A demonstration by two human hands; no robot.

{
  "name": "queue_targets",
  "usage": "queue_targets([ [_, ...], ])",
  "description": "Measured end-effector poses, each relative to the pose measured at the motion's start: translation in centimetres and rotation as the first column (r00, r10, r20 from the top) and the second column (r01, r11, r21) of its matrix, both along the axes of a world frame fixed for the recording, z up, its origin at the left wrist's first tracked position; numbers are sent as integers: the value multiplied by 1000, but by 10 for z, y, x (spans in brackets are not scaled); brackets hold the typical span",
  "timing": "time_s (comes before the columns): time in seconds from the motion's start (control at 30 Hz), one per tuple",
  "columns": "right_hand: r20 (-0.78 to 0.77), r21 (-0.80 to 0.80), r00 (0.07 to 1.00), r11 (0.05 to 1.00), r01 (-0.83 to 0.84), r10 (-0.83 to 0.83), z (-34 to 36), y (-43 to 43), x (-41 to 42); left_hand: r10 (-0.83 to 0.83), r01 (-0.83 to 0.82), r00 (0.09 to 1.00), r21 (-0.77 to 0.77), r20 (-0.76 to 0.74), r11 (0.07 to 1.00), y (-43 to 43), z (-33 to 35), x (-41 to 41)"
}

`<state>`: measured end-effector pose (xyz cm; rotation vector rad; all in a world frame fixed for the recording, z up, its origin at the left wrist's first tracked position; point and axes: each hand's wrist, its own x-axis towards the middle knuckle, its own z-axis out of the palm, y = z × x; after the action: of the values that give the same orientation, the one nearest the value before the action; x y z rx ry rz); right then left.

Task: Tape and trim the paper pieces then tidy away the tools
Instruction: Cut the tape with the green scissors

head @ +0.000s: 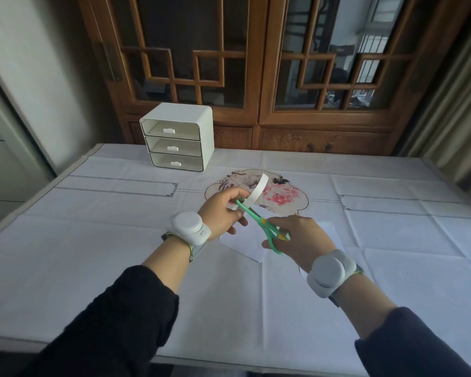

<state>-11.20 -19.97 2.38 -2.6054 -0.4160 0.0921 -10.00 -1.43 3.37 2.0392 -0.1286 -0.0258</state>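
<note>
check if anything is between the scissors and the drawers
Only the left hand, holding the tape at the tips of the scissors. Past it, bare cloth up to the drawers, whose three fronts look shut.

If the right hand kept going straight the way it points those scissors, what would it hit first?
Probably the white strip of tape that the left hand holds up: the green plastic scissors in the right hand aim right at it, though depth is unclear.
</note>
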Motion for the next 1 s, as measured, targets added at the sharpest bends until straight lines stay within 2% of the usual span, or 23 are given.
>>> queue_targets([
  [0.23,12,-89,1000,996,-18,19,2,1,2,-2,2,1000,6,2,1000,2,-4,0],
  [0.4,-10,-31,1000,1000,1,-1,-1,3,2,26,-26,1000,-13,11,1000,2,-6,0],
  [0.6,27,-50,1000,999,-11,12,-5,8,-3,68,-67,998,-29,19,997,2,-9,-2],
  [0.77,-30,-54,999,998,26,-28,-5,8,-4,178,-174,983,-62,51,983,11,-14,-3],
  [0.9,-116,-188,984,976,112,-135,-10,12,-1,269,-269,961,-10,60,963,20,-25,-4],
  [1.0,-177,-290,974,953,89,-145,-12,20,3,280,-285,957,80,72,955,25,-38,-5],
])
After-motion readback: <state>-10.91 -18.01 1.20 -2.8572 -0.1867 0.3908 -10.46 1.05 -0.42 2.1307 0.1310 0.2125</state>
